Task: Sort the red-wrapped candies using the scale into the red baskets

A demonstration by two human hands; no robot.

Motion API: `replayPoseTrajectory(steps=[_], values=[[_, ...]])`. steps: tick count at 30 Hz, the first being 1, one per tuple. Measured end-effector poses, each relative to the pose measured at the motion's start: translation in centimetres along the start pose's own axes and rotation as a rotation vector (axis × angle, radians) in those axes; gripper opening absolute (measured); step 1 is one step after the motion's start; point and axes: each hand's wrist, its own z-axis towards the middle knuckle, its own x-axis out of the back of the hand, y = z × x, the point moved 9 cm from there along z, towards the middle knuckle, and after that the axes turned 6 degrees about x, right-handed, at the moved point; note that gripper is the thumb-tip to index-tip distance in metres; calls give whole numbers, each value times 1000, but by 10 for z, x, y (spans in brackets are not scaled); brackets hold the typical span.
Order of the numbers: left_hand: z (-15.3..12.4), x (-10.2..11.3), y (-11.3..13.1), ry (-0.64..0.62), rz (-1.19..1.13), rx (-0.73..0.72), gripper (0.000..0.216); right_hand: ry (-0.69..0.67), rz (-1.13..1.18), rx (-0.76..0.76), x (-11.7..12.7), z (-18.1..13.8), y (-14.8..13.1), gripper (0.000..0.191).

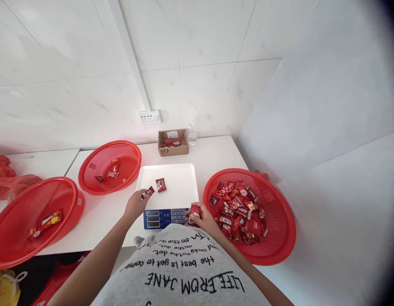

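My left hand (137,205) pinches a small dark red wrapped candy (149,192) over the left side of the white scale tray (179,173). Another red candy packet (160,185) lies on that tray, just right of my left fingers. At the front right corner of the scale, my right hand (203,216) is closed on red candy packets (195,212); how many it holds I cannot tell. Below the tray shows the scale's blue panel (167,219) with displays and number keys, partly covered by my right fingers.
On the right stands a red basket (284,225) heaped with red packets. Two red baskets (133,155) (76,212) at the left hold a few packets each. Behind the scale are a cardboard box (174,150) with red packets and a clear plastic item (192,133) against the wall.
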Motion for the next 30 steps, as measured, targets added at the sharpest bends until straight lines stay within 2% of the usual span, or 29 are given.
replayPoseTrajectory(steps=[3, 7, 12, 19, 25, 30], values=[[1, 5, 11, 54, 80, -50, 33, 9, 2, -1, 2, -1, -1, 42], [-2, 0, 23, 38, 132, -128, 30, 13, 3, -3, 2, -1, -2, 44], [-4, -4, 20, 71, 194, -187, 35, 15, 0, -11, 3, 1, -1, 44], [10, -1, 11, 79, -15, -150, 33, 15, -19, 2, 5, 6, 2, 44], [7, -4, 21, -17, -7, -86, 31, 15, -25, -1, 5, 7, 2, 44], [3, -9, 17, -66, -21, -45, 25, 3, -35, 10, 6, 2, -2, 41]])
